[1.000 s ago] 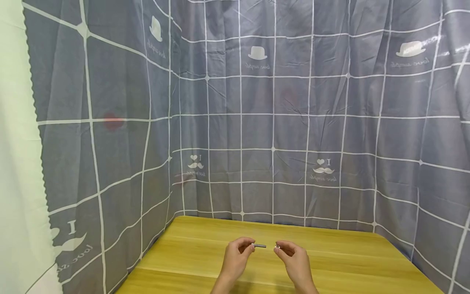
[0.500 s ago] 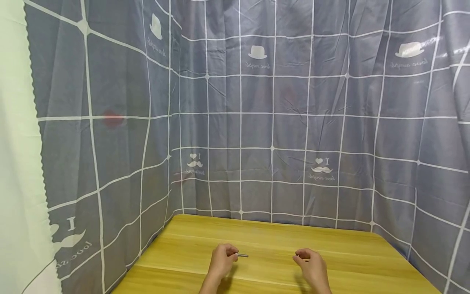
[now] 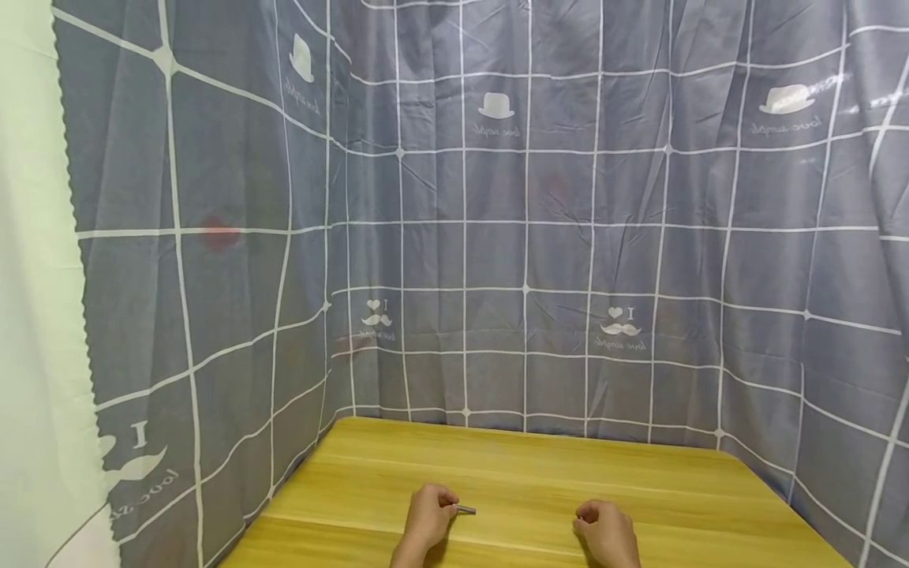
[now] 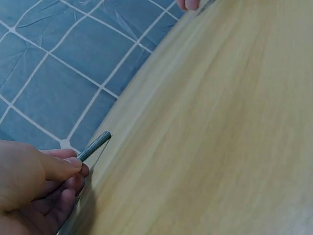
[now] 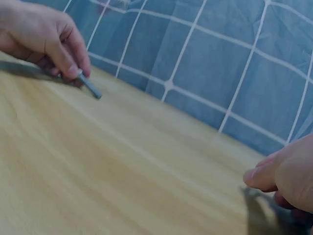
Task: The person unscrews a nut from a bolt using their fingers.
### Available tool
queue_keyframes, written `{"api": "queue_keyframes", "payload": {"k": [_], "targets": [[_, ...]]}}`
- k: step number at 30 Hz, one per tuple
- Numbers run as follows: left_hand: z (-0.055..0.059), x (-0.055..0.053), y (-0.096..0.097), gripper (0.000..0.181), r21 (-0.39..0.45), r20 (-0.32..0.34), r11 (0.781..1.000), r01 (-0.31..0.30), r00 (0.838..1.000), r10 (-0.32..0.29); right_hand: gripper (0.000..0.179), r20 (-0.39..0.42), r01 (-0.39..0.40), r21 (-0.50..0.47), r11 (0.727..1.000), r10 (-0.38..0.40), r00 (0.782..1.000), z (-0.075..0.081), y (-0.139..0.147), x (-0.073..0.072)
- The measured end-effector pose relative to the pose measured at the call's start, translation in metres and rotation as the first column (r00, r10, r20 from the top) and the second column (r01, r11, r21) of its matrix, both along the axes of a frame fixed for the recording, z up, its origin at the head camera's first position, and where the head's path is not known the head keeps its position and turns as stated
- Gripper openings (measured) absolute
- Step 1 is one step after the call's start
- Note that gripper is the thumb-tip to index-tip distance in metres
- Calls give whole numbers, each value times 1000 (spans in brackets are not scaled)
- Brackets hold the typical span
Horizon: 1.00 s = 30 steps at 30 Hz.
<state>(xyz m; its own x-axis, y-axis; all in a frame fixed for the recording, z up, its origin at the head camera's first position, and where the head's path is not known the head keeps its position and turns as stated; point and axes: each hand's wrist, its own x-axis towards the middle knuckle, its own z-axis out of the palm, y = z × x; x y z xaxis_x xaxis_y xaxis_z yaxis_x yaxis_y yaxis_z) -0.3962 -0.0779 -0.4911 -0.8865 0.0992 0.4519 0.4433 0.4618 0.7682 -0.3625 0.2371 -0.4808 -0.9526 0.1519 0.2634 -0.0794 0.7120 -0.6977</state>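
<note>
A grey metal bolt [image 4: 95, 146] with a threaded shank is pinched between the thumb and fingers of my left hand [image 3: 428, 514]. Its free end points right, above the table, and the fingers cover its other end. In the right wrist view the bolt [image 5: 91, 88] tilts downward from the fingertips. Well apart to the right, my right hand [image 3: 607, 528] has its thumb and fingertips together. Only a tiny dark bit shows there; the small shiny metal piece seen in it earlier is mostly hidden by the fingers, also in the right wrist view.
Both hands are over a yellow wood-grain table [image 3: 525, 465]. A grey curtain [image 3: 497, 260] with white grid lines hangs along its back and sides. Pale cloth [image 3: 35, 276] hangs at the far left.
From close together in front of me, my hands have moved apart, the left one leftward with the bolt and the right one rightward. Both have also come lower in view.
</note>
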Motion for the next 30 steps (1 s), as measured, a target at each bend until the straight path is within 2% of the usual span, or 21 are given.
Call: {"api": "queue_keyframes", "payload": {"k": [4, 11, 18, 26, 30], "targets": [[1, -2, 3, 12, -18, -3, 1000, 6, 1000, -6, 6, 47, 9, 9, 1000, -9, 999, -2, 0, -2], [5, 0, 9, 15, -56, -33, 998, -8, 999, 6, 5, 40, 44, 57, 997, -46, 998, -1, 1, 0], [5, 0, 14, 16, -84, -62, 995, -46, 997, 41, 7, 49, 57, 77, 995, -61, 997, -1, 6, 1], [4, 2, 13, 15, -72, -6, 997, -15, 1000, 15, 7, 78, 61, 77, 995, -67, 995, -3, 6, 0], [5, 3, 13, 22, -44, -3, 999, 0, 1000, 0, 13, 73, 43, 89, 995, -50, 996, 0, 5, 1]]}}
